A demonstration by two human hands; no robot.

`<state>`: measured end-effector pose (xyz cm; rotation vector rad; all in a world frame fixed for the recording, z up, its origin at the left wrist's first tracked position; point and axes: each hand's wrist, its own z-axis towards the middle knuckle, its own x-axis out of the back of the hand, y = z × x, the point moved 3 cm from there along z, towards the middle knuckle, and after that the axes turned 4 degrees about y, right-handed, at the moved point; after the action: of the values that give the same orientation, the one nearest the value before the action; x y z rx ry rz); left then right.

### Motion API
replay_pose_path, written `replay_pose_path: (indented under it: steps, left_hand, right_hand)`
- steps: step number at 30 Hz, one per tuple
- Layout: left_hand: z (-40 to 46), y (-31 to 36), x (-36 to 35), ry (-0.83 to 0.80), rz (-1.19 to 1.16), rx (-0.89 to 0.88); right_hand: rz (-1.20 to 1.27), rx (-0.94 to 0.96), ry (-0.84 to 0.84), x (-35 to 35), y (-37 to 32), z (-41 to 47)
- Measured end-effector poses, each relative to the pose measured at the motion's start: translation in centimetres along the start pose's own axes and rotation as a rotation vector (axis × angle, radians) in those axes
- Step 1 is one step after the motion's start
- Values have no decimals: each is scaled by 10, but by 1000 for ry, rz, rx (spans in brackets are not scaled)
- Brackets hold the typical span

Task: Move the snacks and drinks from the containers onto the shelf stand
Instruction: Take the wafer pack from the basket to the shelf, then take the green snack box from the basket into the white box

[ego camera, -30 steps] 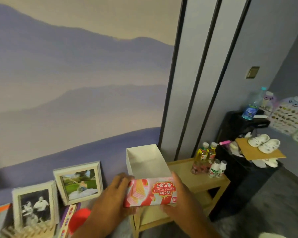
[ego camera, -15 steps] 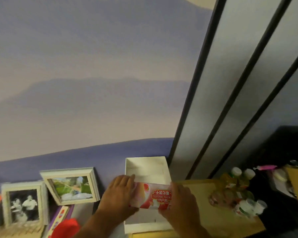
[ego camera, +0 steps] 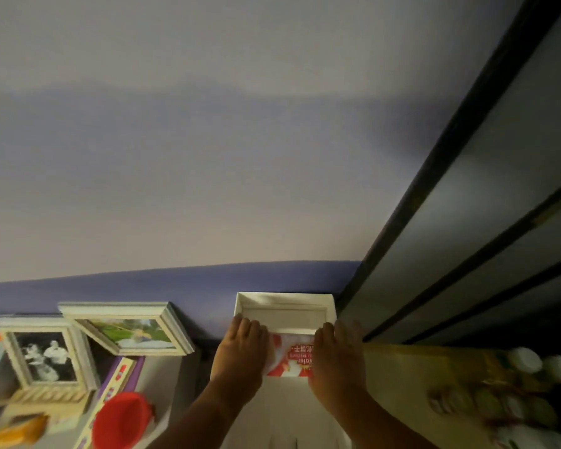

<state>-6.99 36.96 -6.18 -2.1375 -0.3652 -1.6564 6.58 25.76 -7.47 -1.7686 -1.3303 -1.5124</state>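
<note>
Since a second earlier, the wafer pack (ego camera: 290,354) had sunk into the white box (ego camera: 284,307). The left hand (ego camera: 242,346) and right hand (ego camera: 336,354) clasped its ends, fingers curled; apparently still unshelved

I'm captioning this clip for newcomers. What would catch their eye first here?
Both hands, left hand and right hand, hold a pink wafer packet inside the white box at bottom centre. A red round object sits at lower left, below two framed photos.

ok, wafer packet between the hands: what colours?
Red and pink with white, red label; wafer packet shows best in the head view.
</note>
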Motion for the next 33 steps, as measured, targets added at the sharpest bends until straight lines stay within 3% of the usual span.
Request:
replay_pose_path:
  steps: [7, 11, 15, 19, 23, 26, 33]
  left_hand:
    - [30, 1, -26, -145, 21, 7]
    - [36, 5, -36, -159, 16, 3]
    - [38, 5, -36, -141, 7, 56]
    - [34, -3, -3, -18, -101, 16]
    - [21, -25, 69, 286, -283, 127]
    - [-4, -40, 119, 416, -302, 142]
    - [-119, -49, 182, 534, -261, 264]
  right_hand:
    - [-211, 72, -117, -15, -12, 33]
    - [-226, 76, -174, -23, -17, 36]
    - [-125, 21, -113, -18, -15, 37]
    - [173, -35, 78, 17, -5, 22]
    - [445, -89, 357, 64, 14, -2]
    - [505, -74, 492, 109, 27, -22]
    - [494, 30, 491, 192, 17, -97]
